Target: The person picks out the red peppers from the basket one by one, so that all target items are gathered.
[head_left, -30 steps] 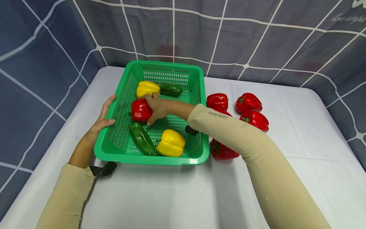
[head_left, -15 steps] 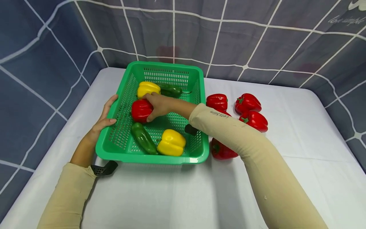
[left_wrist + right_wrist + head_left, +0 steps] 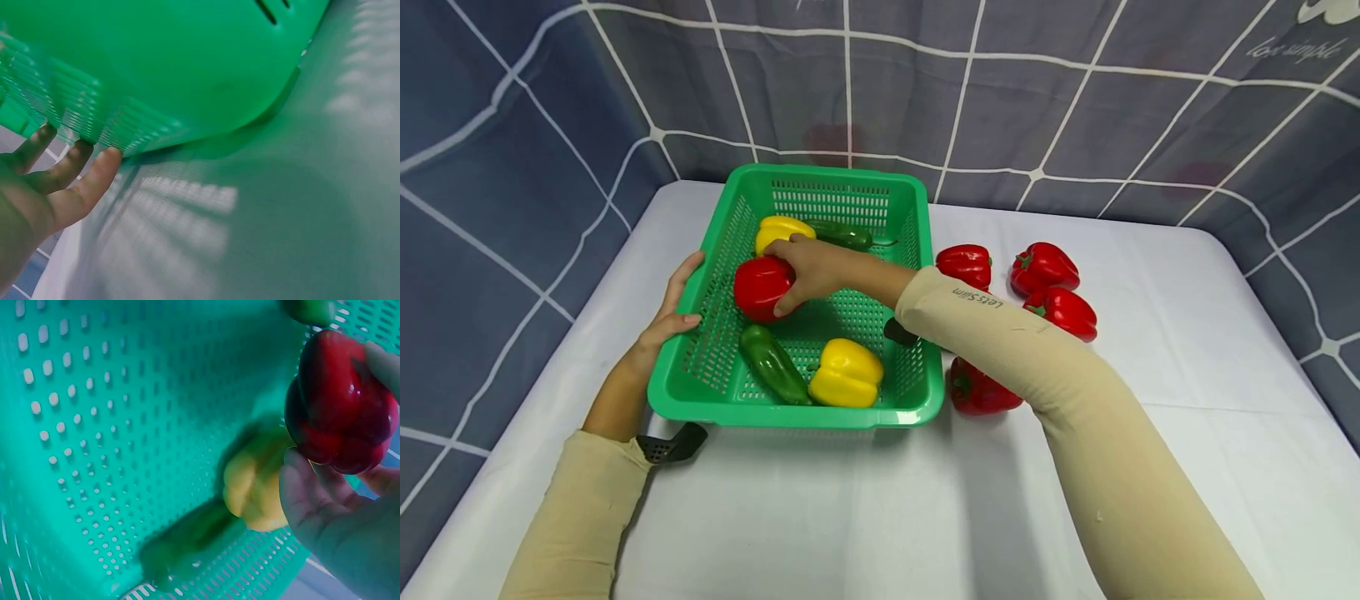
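Observation:
My right hand (image 3: 812, 267) grips a red bell pepper (image 3: 763, 288) inside the green basket (image 3: 797, 417), left of its middle. In the right wrist view, the thumb and fingers hold the red pepper (image 3: 340, 403) from opposite sides, and it appears raised off the basket floor. Beside it are a yellow bell pepper (image 3: 781, 229) and a long green pepper (image 3: 842, 234) at the back. Nearer the front lie another green pepper (image 3: 772, 365) and a yellow bell pepper (image 3: 847, 373). My left hand (image 3: 658, 329) rests against the basket's left side, its fingertips (image 3: 107, 159) touching the slotted outer wall.
Several red bell peppers lie on the white table right of the basket, among them one at the far right (image 3: 1045, 268) and one near the basket's front corner (image 3: 981, 389). My right sleeve (image 3: 1015, 350) partly covers that group. A grey checked cloth (image 3: 902, 100) hangs behind the table.
My right hand has shifted the red bell pepper slightly left and seems to have lifted and turned it. My left hand keeps its place at the basket's side.

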Motion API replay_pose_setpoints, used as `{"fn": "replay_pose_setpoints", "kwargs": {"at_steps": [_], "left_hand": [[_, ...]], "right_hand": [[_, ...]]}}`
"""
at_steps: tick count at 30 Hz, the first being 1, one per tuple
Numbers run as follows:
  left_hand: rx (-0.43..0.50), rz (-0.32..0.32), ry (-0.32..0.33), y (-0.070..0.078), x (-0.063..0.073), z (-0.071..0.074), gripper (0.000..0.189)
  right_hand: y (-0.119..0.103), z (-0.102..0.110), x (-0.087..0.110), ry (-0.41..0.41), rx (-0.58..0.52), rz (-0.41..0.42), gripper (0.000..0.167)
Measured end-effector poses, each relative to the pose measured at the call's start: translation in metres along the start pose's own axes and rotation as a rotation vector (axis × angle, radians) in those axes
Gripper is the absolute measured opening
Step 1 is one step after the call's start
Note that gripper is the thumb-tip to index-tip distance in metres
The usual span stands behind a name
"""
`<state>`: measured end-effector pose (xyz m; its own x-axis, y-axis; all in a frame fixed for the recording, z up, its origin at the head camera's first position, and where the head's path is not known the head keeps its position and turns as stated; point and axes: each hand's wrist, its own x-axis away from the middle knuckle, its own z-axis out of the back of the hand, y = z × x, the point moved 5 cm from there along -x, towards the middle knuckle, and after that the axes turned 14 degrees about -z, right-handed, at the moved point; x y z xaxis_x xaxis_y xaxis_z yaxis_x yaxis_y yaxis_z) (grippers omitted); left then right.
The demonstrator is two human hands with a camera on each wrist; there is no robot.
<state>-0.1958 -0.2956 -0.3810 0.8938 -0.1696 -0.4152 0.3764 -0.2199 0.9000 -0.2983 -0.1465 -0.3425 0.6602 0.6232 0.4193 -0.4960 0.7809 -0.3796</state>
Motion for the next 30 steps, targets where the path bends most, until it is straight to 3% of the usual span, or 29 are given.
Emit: {"fn": "replay_pose_setpoints", "kwargs": {"at_steps": [14,18,24,30], "left_hand": [[0.037,-0.079,-0.008,-0.003,-0.003,0.001,0.074],[0.029,-0.077,-0.002,-0.001,-0.001,0.001,0.073],[0.018,-0.048,-0.003,-0.001,0.0,-0.001,0.073],[0.034,-0.074,-0.008,-0.002,0.0,-0.002,0.073]], "right_hand": [[0.0,0.034,0.035,0.072,-0.076,0.072,0.078],[0.005,0.042,0.046,0.107,-0.084,0.093,0.078],[0.018,0.053,0.06,0.14,-0.109,0.081,0.077],[0.031,0.063,0.075,0.171,-0.113,0.05,0.077]]}}
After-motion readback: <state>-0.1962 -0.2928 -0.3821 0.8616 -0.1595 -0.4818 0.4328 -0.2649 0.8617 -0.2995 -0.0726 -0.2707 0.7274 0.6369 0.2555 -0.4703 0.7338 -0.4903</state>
